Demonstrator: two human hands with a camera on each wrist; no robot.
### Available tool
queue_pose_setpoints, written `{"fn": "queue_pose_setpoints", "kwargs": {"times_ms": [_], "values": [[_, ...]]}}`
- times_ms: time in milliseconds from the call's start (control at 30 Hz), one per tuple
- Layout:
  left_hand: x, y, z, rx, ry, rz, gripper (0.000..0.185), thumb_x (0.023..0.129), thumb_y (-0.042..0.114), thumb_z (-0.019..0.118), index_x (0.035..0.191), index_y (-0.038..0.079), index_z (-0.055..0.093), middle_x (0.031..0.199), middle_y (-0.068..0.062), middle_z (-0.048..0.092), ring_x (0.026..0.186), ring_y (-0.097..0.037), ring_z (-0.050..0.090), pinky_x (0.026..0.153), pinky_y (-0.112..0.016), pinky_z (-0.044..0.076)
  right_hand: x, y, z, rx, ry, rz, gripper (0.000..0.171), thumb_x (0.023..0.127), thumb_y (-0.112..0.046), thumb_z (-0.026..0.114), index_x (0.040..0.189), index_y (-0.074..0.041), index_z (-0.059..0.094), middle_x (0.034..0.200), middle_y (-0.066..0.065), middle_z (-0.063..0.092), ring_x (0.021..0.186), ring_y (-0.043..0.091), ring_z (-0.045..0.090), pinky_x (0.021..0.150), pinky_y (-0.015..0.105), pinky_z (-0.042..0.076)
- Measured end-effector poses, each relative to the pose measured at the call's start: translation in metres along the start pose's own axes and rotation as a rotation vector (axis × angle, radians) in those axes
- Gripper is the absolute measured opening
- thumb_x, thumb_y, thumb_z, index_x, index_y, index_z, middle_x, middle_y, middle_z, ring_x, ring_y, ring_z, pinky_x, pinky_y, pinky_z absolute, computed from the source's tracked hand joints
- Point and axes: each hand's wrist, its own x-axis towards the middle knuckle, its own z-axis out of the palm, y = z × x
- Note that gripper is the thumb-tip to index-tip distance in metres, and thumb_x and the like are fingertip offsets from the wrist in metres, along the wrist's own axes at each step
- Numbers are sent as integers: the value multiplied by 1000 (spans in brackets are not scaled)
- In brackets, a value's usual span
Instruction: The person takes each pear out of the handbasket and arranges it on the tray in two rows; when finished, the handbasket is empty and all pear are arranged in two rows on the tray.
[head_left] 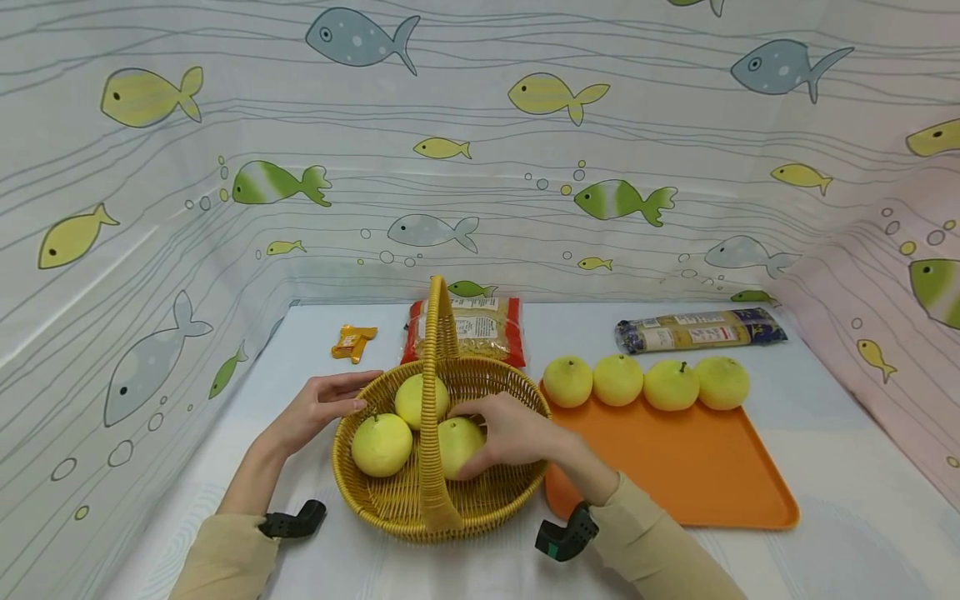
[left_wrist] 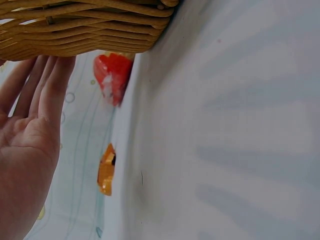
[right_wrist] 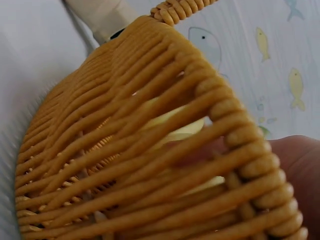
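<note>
Head view: right hand (head_left: 510, 433) on fruit (head_left: 459, 446)

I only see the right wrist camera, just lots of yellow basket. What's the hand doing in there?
Observer: The right hand grips a pale yellow fruit inside the basket.
Operator: Is it the only fruit in there?
Observer: No, two more fruits lie in it, left of the handle.
Operator: Where's the other hand?
Observer: The left hand rests flat against the basket's outer left wall.
Operator: Is there more fruit outside?
Observer: Yes, four in a row on an orange tray right of the basket.
</note>
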Motion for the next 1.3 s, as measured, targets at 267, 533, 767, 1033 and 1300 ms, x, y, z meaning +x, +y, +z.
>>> {"fn": "queue_pose_setpoints", "kwargs": {"times_ms": [267, 533, 767, 1033, 1300], "values": [[0, 2, 1, 9, 6, -9, 51, 97, 8, 59, 145, -3, 48, 140, 1, 60, 120, -3, 61, 96, -20, 50, -3, 0, -8, -26, 27, 16, 60, 70, -36, 91, 124, -21, 69, 114, -11, 69, 97, 5, 60, 86, 24, 50], [0, 0, 0, 3, 0, -3, 51, 97, 7, 58, 145, -4, 47, 140, 1, 60, 120, -4, 61, 96, -20, 50, -9, -2, -19, -5, 53, 39, 64, 71, -34, 91, 128, -18, 68, 120, -4, 69, 107, 11, 61, 92, 31, 52], [0, 0, 0, 9, 4, 0, 50, 97, 7, 59, 145, -4, 48, 141, -2, 59, 120, -4, 61, 96, -20, 50, -14, -4, -30, 30, 93, 52, 66, 70, -34, 92, 129, -18, 67, 123, -4, 68, 111, 13, 61, 95, 36, 51], [-1, -1, -1, 16, 6, 3, 50, 97, 7, 59, 145, -3, 49, 142, -4, 59, 121, -4, 60, 96, -20, 50, -20, -6, -40, 25, 130, 48, 71, 70, -36, 91, 132, -15, 65, 125, -2, 67, 112, 14, 61, 95, 34, 51], [0, -1, -1, 10, 5, 1, 50, 97, 7, 59, 145, -3, 48, 141, -3, 59, 121, -4, 60, 96, -20, 50, -26, -10, -48, 18, 143, 68, 72, 71, -40, 89, 134, -16, 64, 128, 0, 66, 107, 15, 60, 92, 34, 51]]}}
